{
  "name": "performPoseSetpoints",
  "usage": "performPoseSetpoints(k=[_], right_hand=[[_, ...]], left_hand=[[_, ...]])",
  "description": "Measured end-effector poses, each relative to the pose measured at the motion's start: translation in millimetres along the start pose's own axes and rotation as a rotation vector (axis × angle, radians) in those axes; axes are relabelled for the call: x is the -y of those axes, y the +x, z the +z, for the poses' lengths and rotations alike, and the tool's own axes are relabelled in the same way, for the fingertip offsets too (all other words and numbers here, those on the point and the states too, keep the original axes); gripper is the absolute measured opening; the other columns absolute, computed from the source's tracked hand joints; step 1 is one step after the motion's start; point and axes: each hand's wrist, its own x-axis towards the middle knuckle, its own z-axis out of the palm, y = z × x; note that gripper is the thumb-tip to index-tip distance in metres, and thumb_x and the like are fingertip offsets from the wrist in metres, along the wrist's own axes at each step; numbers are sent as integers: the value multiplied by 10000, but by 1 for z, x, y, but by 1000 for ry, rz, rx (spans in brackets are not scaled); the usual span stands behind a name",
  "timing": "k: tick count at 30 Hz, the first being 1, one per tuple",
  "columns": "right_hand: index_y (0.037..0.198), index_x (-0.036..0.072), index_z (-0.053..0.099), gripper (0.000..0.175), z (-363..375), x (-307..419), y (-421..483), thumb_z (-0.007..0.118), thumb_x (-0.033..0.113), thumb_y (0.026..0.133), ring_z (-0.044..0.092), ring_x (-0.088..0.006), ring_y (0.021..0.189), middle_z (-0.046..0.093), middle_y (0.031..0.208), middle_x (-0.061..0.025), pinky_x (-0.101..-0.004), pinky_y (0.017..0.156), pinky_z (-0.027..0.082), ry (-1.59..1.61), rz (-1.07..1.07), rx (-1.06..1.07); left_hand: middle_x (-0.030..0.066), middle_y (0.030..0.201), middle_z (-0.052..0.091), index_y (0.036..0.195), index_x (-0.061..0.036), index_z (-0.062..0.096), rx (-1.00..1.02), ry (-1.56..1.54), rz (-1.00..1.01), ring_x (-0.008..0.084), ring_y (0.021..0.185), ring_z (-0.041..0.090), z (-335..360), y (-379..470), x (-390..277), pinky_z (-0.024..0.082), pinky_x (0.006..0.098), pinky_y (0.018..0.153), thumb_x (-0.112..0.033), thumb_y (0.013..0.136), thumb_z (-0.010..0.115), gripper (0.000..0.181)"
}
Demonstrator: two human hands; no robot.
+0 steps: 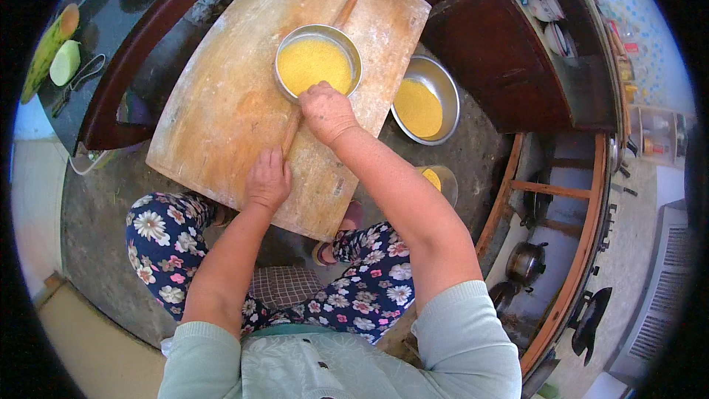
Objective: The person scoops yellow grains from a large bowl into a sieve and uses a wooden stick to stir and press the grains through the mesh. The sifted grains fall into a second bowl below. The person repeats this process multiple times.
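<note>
A round metal-rimmed sieve (314,64) with fine yellow grain or meal sits over a wooden rolling pin (290,132) on a floury wooden board (221,94). My right hand (328,111) grips the sieve's near rim, fingertips at the edge of the yellow grain. Below it, my left hand (268,178) rests on the board, its fingers beside the near end of the rolling pin; whether they hold it is unclear. The pin's far end shows beyond the sieve. To the board's right, a metal bowl (418,108) on the floor holds yellow meal.
A small clear container (443,183) with yellow grain stands on the floor near my right forearm. A dark wooden cabinet (498,77) with bowls is at the right, above a shelf with pots (525,263). At the left, a dark table (88,97) bears cut gourds (65,62).
</note>
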Motion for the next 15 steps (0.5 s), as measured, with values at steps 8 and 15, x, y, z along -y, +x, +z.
performPoseSetpoints(k=[8, 15], right_hand=[[781, 63, 657, 102, 13, 27, -21, 581, 105, 727, 623, -287, 802, 642, 826, -130, -406, 695, 533, 69, -104, 20], [760, 75, 654, 91, 1, 25, -26, 584, 124, 728, 622, -294, 797, 642, 805, -118, -398, 705, 532, 36, -77, 82]], left_hand=[[157, 982, 529, 1179, -32, 505, 130, -32, -33, 330, 873, 570, 0, 0, 1, 492, 419, 728, -211, 815, 614, 420], [163, 965, 525, 1161, -29, 506, 80, -52, -15, 331, 875, 567, -2, 1, -1, 490, 430, 726, -193, 818, 610, 395]])
